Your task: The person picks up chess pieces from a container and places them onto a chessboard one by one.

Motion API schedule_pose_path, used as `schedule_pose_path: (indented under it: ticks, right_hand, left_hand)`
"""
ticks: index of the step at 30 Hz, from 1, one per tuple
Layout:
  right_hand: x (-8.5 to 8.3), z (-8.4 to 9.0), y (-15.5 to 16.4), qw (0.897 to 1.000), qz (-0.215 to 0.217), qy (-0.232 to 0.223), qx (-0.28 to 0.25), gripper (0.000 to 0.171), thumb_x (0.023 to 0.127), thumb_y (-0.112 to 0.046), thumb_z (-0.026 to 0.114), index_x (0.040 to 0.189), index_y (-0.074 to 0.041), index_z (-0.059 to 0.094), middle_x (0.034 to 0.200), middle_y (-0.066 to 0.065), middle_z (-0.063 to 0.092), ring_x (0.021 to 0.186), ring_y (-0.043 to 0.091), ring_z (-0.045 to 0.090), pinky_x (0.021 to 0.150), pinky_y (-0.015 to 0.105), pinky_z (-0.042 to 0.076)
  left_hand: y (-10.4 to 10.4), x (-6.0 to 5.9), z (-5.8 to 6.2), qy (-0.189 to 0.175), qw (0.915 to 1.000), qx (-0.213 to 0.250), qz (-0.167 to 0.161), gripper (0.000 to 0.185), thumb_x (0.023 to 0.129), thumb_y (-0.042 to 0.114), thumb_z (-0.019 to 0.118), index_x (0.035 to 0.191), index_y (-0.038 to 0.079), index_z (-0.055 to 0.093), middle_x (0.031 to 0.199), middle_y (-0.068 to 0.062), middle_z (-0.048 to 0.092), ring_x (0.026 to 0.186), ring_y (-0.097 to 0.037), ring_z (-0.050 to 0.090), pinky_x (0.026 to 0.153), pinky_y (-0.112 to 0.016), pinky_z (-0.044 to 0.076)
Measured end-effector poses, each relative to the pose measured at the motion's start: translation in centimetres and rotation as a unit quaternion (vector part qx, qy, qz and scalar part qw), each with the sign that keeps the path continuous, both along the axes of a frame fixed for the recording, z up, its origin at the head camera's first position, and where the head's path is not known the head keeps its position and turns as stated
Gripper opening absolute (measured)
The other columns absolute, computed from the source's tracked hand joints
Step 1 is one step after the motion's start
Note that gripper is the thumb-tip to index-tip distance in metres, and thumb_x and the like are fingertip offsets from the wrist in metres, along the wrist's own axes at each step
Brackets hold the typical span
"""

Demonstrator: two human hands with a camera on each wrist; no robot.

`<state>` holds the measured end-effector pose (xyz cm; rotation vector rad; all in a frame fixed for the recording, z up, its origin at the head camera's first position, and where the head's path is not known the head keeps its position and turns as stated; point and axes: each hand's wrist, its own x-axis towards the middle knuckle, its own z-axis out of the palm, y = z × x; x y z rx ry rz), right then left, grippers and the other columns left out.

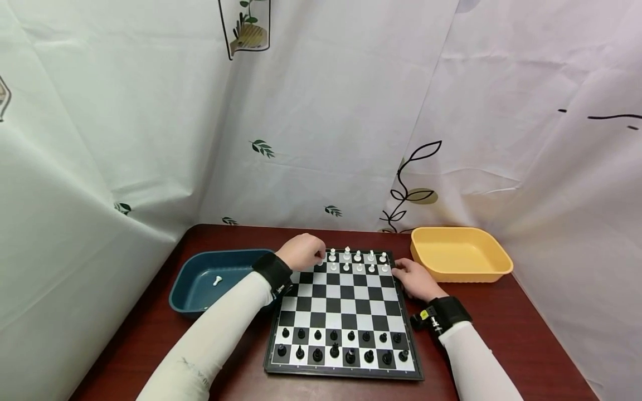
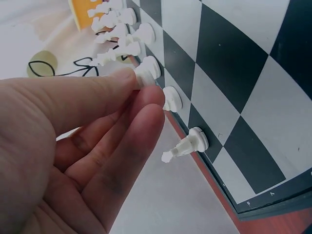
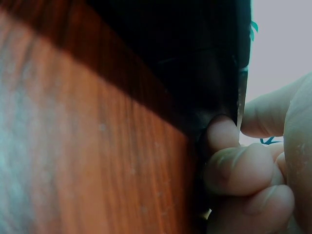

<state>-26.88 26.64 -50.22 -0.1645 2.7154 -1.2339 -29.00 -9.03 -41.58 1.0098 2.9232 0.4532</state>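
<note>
A chessboard (image 1: 346, 303) lies on a dark red table, with white pieces (image 1: 358, 262) in its far two rows and black pieces (image 1: 341, 344) in its near two rows. My left hand (image 1: 319, 257) is at the board's far left corner. In the left wrist view its thumb and fingers (image 2: 141, 90) pinch a white piece (image 2: 147, 73) that stands on the board (image 2: 234, 73), and two more white pieces (image 2: 187, 146) stand beside it along the edge. My right hand (image 1: 401, 273) grips the board's right edge (image 3: 195, 73), fingers (image 3: 222, 139) curled against it.
A dark blue tray (image 1: 188, 284) left of the board holds one white piece (image 1: 217, 280). A yellow tray (image 1: 458, 253) stands at the far right with nothing showing inside. White curtains close off the table's back and sides.
</note>
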Motion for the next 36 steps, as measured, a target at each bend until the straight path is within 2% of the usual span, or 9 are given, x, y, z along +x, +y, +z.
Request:
schedule_pose_path:
  ticks: [5,15,20,29,36]
  right_hand:
    - [-0.1,0.0,0.0,1.000,0.004,-0.002,0.001,0.040,0.114,-0.023,0.056,0.143,0.004,0.061,0.073,0.007,0.063,0.047,0.021,0.055,0.050,0.037,0.049]
    - [-0.3,-0.2,0.1,1.000,0.006,-0.004,-0.005,0.041,0.114,-0.023,0.056,0.144,0.005,0.060,0.072,0.007,0.062,0.047,0.021,0.055,0.049,0.038,0.049]
    - [-0.3,-0.1,0.2,1.000,0.006,0.000,0.001,0.041,0.114,-0.022,0.056,0.144,0.005,0.060,0.072,0.007,0.061,0.047,0.022,0.055,0.051,0.039,0.050]
    - [-0.2,0.1,0.2,1.000,0.004,0.002,0.002,0.040,0.114,-0.022,0.057,0.143,0.005,0.061,0.072,0.008,0.061,0.047,0.022,0.055,0.051,0.039,0.050]
    - [-0.2,0.0,0.2,1.000,0.003,-0.004,0.004,0.043,0.114,-0.024,0.056,0.147,0.005,0.058,0.074,0.008,0.062,0.048,0.021,0.055,0.050,0.038,0.050]
  left_hand:
    - [0.4,-0.4,-0.3,-0.013,0.9998,-0.017,-0.003,0.010,0.098,0.002,0.081,0.098,0.011,0.085,0.092,0.001,0.078,0.082,-0.015,0.067,0.082,-0.036,0.059]
    - [0.8,-0.8,-1.1,0.000,0.9989,-0.047,-0.003,0.021,0.096,0.000,0.081,0.084,0.017,0.077,0.082,0.005,0.069,0.073,-0.014,0.056,0.074,-0.034,0.051]
    - [1.0,-0.7,-1.1,0.001,0.9984,-0.057,0.006,0.020,0.097,0.003,0.083,0.086,0.018,0.077,0.083,0.005,0.069,0.076,-0.014,0.059,0.076,-0.034,0.053]
    - [1.0,-0.9,-1.2,0.001,0.9982,-0.061,0.002,0.018,0.096,0.004,0.084,0.086,0.017,0.076,0.082,0.005,0.067,0.075,-0.015,0.058,0.076,-0.035,0.052]
    - [0.7,-0.7,-0.7,-0.019,0.9981,-0.056,0.015,0.011,0.095,0.008,0.088,0.093,0.014,0.079,0.086,0.004,0.068,0.077,-0.015,0.058,0.077,-0.036,0.052]
